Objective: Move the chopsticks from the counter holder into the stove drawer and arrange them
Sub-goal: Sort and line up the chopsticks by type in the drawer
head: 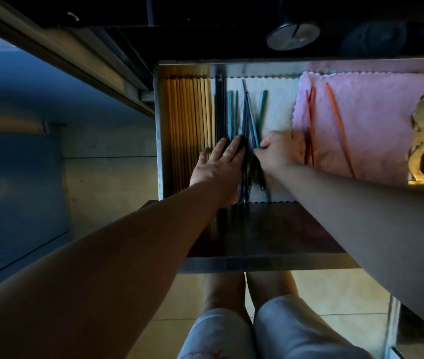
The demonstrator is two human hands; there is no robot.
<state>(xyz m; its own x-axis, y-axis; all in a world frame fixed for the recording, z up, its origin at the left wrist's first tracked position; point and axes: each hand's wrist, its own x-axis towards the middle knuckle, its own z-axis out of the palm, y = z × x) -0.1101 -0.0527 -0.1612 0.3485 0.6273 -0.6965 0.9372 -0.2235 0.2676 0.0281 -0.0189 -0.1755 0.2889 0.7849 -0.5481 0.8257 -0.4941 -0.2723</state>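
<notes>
Inside, the drawer (159, 130) holds wooden chopsticks (190, 112), teal chopsticks (249, 117), red chopsticks (310, 120).

two hands (221, 164), two cloths: one white (275, 107), one pink (376, 120). three orange-red chopsticks (339, 125); the blue-teal chopsticks (251, 117) overlap, uncountable.

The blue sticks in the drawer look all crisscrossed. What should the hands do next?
Probably swing the crossed blue chopsticks straight. The right hand pinches their near ends, and the left hand lies flat beside them. The wooden chopsticks at the left of the drawer already lie side by side, but the blue ones fan out and overlap.
</notes>
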